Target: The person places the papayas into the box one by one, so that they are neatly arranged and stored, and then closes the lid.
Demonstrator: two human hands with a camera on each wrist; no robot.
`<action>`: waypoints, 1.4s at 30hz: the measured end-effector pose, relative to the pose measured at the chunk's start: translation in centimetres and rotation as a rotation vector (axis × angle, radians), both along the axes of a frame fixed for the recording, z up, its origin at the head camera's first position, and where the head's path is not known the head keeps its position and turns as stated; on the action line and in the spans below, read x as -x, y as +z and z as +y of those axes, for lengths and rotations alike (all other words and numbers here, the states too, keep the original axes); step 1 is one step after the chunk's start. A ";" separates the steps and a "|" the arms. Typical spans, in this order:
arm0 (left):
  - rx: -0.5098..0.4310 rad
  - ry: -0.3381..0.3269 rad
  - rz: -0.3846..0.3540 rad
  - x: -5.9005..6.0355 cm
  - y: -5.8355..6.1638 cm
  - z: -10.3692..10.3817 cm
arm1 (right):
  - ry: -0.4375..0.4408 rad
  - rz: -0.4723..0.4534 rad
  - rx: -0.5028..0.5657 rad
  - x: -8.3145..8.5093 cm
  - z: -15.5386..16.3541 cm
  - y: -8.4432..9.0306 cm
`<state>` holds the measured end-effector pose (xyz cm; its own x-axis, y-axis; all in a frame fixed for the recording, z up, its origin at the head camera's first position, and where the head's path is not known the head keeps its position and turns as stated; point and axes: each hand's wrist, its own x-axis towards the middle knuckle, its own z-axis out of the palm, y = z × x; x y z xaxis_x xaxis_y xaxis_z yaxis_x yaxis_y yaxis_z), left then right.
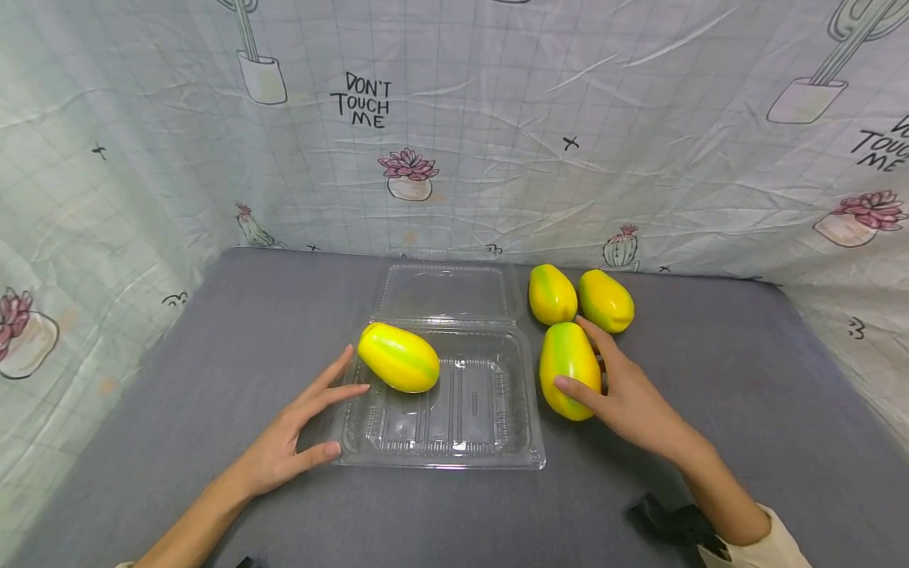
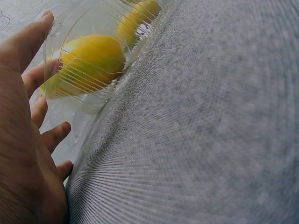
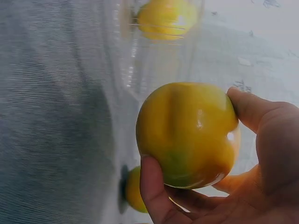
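A clear plastic clamshell box [image 1: 454, 454] lies with its lid [image 1: 447, 292] folded back. One yellow papaya [image 1: 399, 357] with a green stripe sits in the left back part of its tray. My left hand [image 1: 287, 442] is at the box's left side, fingers spread, fingertips right at the rim. Right of the box, my right hand [image 1: 628, 398] grips a second papaya [image 1: 568, 371], thumb on the near side and fingers round the far side. In the right wrist view, this papaya [image 3: 187, 135] rests between thumb and fingers.
Two more papayas, one [image 1: 552, 295] beside the lid and another [image 1: 607, 301] to its right, lie at the back of the grey tabletop [image 1: 284, 315]. A printed curtain [image 1: 483, 142] hangs behind. A black strap [image 1: 671, 522] is near the right wrist.
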<state>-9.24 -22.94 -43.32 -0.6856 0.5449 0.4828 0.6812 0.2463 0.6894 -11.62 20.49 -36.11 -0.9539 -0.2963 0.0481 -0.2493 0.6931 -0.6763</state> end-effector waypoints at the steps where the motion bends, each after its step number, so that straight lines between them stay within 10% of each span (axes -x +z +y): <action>1: 0.000 0.000 0.002 0.0 0.0 0.0 | -0.002 0.003 0.003 0.0 0.0 0.2; 42: -0.026 -0.029 0.006 0.1 0.1 0.1 | 0.014 0.243 0.075 1.7 -2.7 3.5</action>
